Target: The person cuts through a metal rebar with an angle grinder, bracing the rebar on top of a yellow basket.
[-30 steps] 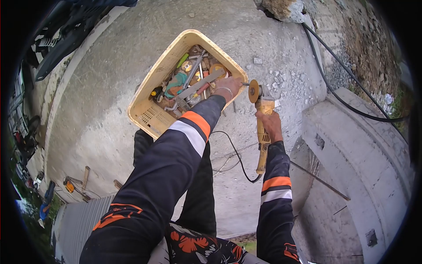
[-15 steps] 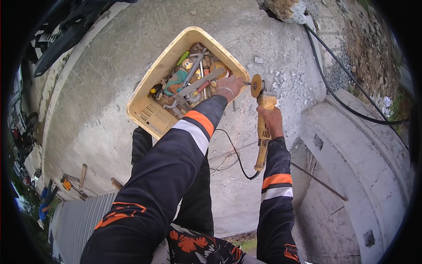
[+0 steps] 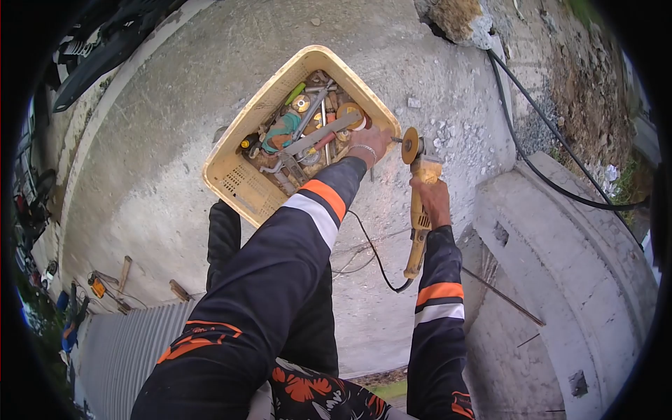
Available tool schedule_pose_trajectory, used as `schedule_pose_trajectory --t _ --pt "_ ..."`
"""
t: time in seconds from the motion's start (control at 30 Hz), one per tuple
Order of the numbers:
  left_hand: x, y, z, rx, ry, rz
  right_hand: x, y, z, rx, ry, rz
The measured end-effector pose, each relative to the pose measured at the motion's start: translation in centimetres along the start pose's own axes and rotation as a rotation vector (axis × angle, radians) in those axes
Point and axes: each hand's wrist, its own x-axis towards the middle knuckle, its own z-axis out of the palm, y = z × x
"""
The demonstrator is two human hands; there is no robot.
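My right hand (image 3: 432, 201) is closed around the body of a yellow angle grinder (image 3: 422, 222). The grinder's brownish disc (image 3: 411, 145) stands on edge at its upper end, facing my left hand. My left hand (image 3: 371, 145) is closed at the right rim of a yellow plastic crate (image 3: 257, 194). From its fingers a short, thin metal rod (image 3: 397, 139) reaches to the disc; most of the rod is hidden. Inside the crate lie a flat metal bar (image 3: 318, 133), a teal cloth or glove (image 3: 281, 133), cutting discs (image 3: 301, 103) and several other tools.
The grinder's black cord (image 3: 378, 255) loops between my arms. Rubble (image 3: 451, 133) is scattered on the concrete right of the disc. A curved concrete piece (image 3: 553, 231) stands at right, with a thick black cable (image 3: 521, 143) above it. Corrugated sheet (image 3: 133, 350) lies lower left.
Both hands keep their grips, with the rod still at the disc. The view has shifted slightly, and the crate and grinder appear a little lower.
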Motion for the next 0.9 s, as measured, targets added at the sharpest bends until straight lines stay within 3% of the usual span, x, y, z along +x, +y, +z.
schedule_pose_trajectory --t 0.23,0.9 --pt "-0.2 -0.3 0.5 -0.002 0.096 0.044 -0.1 0.1 -0.2 -0.062 -0.027 0.1" --pt "-0.3 -0.1 0.6 -0.032 0.086 0.03 -1.2 -0.8 -0.3 -0.064 -0.039 0.138"
